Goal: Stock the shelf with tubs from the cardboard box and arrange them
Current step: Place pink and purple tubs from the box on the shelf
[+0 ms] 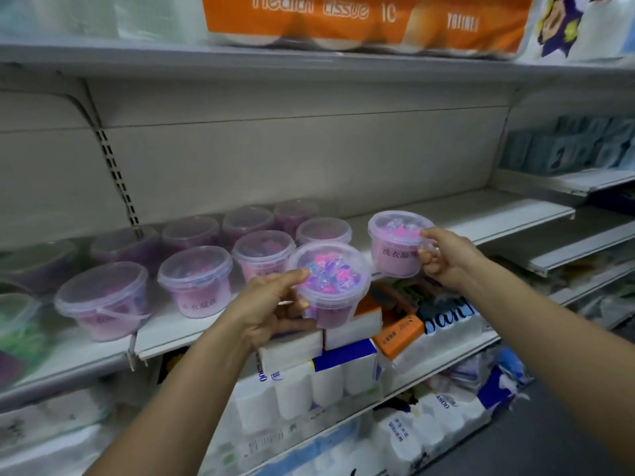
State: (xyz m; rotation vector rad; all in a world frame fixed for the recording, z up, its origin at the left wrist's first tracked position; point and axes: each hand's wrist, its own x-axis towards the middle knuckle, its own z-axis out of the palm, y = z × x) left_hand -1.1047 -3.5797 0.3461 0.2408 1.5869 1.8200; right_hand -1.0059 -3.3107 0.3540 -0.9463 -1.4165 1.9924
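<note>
Each hand holds one clear plastic tub of pink and purple beads in front of the white shelf (pixel 481 214). My left hand (pixel 275 304) grips the nearer tub (pixel 331 286) by its left side, just off the shelf's front edge. My right hand (pixel 446 257) grips the other tub (pixel 398 242) from the right, over the shelf's edge. Several matching tubs (pixel 196 280) stand in two rows on the shelf to the left. The cardboard box is out of view.
The shelf's right part is bare board. Green-filled tubs (pixel 20 324) sit at the far left. Tissue packs (pixel 343 369) fill the shelves below, and orange-wrapped paper rolls (pixel 343 18) lie on the shelf above. More shelving runs off to the right.
</note>
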